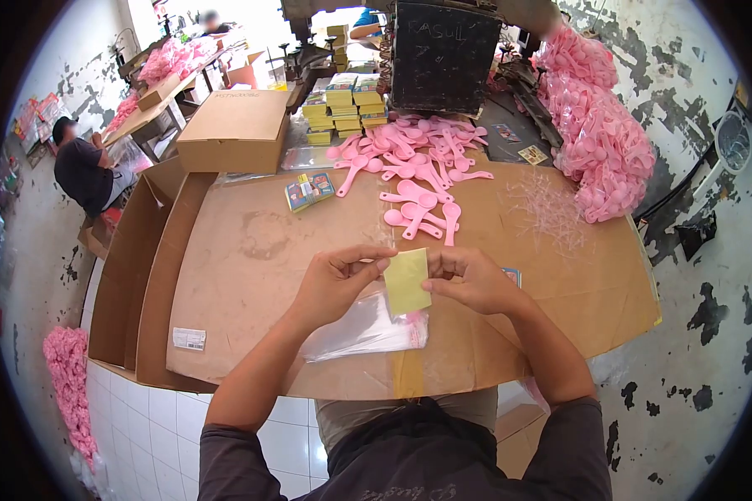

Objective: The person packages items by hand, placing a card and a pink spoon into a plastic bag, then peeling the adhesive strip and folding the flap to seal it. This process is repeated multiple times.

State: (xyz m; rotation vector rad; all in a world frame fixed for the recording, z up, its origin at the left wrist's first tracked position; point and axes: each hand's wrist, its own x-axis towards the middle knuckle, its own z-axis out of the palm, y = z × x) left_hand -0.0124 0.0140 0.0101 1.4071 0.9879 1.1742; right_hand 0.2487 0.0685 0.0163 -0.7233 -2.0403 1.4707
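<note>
Holding step: L hand [330, 285] & R hand [475, 280], each w/ grip clamped on opp. sides of the yellow card [407, 285], held btwn them over the surface's [226, 292] near-edge ctr., partly overlapping clear plastic bags [351, 336] in view.

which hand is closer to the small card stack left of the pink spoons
Left. The left hand is on the near side of the stack, slightly right of it; the right hand is farther right, past the yellow card.
</note>
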